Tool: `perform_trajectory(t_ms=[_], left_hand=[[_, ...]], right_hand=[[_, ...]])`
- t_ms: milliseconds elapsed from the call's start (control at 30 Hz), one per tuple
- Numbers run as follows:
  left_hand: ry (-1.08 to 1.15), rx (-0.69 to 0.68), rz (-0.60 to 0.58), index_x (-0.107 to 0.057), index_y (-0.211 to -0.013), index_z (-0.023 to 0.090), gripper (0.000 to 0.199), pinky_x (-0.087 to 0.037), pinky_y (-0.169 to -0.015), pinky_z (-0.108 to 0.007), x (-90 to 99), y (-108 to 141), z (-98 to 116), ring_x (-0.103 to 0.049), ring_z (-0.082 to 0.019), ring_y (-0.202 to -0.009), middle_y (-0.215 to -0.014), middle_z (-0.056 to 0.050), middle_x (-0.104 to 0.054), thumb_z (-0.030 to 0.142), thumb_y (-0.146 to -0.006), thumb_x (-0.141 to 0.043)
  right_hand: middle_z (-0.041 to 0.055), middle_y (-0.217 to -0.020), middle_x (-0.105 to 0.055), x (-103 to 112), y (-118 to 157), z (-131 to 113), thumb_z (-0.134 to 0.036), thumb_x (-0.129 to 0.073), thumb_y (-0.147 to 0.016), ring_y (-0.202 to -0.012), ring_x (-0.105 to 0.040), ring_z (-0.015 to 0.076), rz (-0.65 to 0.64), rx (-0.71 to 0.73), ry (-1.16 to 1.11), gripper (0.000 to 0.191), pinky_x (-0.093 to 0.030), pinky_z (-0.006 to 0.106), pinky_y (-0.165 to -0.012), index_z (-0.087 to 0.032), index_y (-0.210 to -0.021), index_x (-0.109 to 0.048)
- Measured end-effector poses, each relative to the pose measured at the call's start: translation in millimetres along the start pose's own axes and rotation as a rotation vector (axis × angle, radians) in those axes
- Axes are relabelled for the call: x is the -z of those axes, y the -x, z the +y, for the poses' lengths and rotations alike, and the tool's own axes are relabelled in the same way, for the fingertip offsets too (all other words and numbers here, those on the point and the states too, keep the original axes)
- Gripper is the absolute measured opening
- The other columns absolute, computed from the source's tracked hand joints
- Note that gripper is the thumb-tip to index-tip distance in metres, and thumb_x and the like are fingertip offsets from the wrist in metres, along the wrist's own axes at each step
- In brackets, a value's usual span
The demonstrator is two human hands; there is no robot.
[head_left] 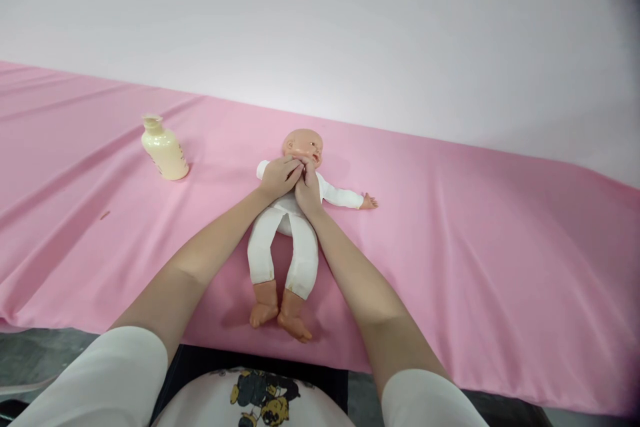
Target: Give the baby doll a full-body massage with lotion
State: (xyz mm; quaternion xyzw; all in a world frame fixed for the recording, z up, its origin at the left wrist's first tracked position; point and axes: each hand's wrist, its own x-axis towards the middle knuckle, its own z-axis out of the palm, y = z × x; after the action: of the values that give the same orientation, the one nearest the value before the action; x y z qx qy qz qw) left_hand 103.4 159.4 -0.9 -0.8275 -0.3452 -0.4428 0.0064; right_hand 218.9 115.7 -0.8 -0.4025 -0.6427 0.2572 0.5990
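A baby doll (289, 240) in a white bodysuit lies on its back on the pink cloth (475, 247), head away from me, bare feet toward me. My left hand (279, 177) rests on the doll's upper chest and pinches the suit's collar just under the chin. My right hand (309, 190) sits right beside it, fingers pinching the same collar edge. The two hands touch each other. The doll's one arm stretches out to the right; the other arm is hidden under my left hand.
A cream-coloured lotion bottle (164, 148) stands on the cloth to the far left of the doll. The cloth is wrinkled on the left side. A plain white wall (350, 27) rises behind the table. The table's near edge runs just past the doll's feet.
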Motion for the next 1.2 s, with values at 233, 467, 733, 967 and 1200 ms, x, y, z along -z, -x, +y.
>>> perform_trajectory(t_ms=[233, 467, 733, 967, 1200], left_hand=[[0.013, -0.039, 0.039, -0.064, -0.081, 0.018, 0.043, -0.045, -0.068, -0.033, 0.2, 0.7, -1.0, -0.061, -0.019, -0.075, -0.079, -0.008, -0.067, 0.033, -0.103, -0.031], [0.025, -0.038, 0.037, -0.065, -0.080, 0.018, 0.042, -0.045, -0.068, -0.032, 0.8, 0.8, -0.4, -0.061, -0.019, -0.074, -0.079, -0.008, -0.067, 0.032, -0.103, -0.033], [-0.012, -0.050, 0.035, -0.065, -0.080, 0.018, 0.043, -0.046, -0.067, -0.032, -0.8, 0.3, -0.5, -0.061, -0.019, -0.075, -0.079, -0.008, -0.067, 0.032, -0.103, -0.031], [0.033, -0.035, 0.033, -0.065, -0.084, 0.017, 0.056, -0.047, -0.069, -0.035, 0.0, 1.1, -0.2, -0.062, -0.020, -0.076, -0.081, -0.009, -0.068, 0.043, -0.106, -0.021], [0.108, 0.014, -0.008, -0.066, -0.093, 0.017, 0.065, -0.050, -0.078, -0.037, 3.1, 2.2, 0.7, -0.065, -0.021, -0.086, -0.094, -0.012, -0.071, 0.049, -0.106, -0.012]], right_hand=[[0.0064, -0.121, -0.064, 0.4, -1.5, -2.0, -0.023, -0.055, -0.092, -0.113, -0.061, 0.0190, -0.024, -0.050, -0.024, 0.028, -0.051, 0.038, -0.104, -0.023, -0.119, -0.055], [0.0062, -0.122, -0.063, 0.1, -1.0, -1.8, -0.019, -0.055, -0.089, -0.114, -0.061, 0.0192, -0.024, -0.047, -0.038, 0.031, -0.051, 0.040, -0.106, -0.024, -0.119, -0.055], [0.0054, -0.120, -0.064, -0.2, -0.6, -0.1, -0.019, -0.044, -0.094, -0.117, -0.060, 0.0180, 0.003, -0.023, -0.078, 0.027, -0.047, 0.041, -0.111, -0.026, -0.116, -0.057], [0.0049, -0.121, -0.065, 0.9, 0.3, -1.3, -0.022, -0.041, -0.094, -0.119, -0.059, 0.0176, 0.019, -0.031, -0.082, 0.027, -0.045, 0.042, -0.114, -0.026, -0.115, -0.057], [0.0061, -0.121, -0.064, 0.7, 0.6, 1.9, -0.040, -0.045, -0.098, -0.119, -0.059, 0.0193, 0.024, -0.052, -0.086, 0.026, -0.044, 0.042, -0.113, -0.026, -0.115, -0.058]])
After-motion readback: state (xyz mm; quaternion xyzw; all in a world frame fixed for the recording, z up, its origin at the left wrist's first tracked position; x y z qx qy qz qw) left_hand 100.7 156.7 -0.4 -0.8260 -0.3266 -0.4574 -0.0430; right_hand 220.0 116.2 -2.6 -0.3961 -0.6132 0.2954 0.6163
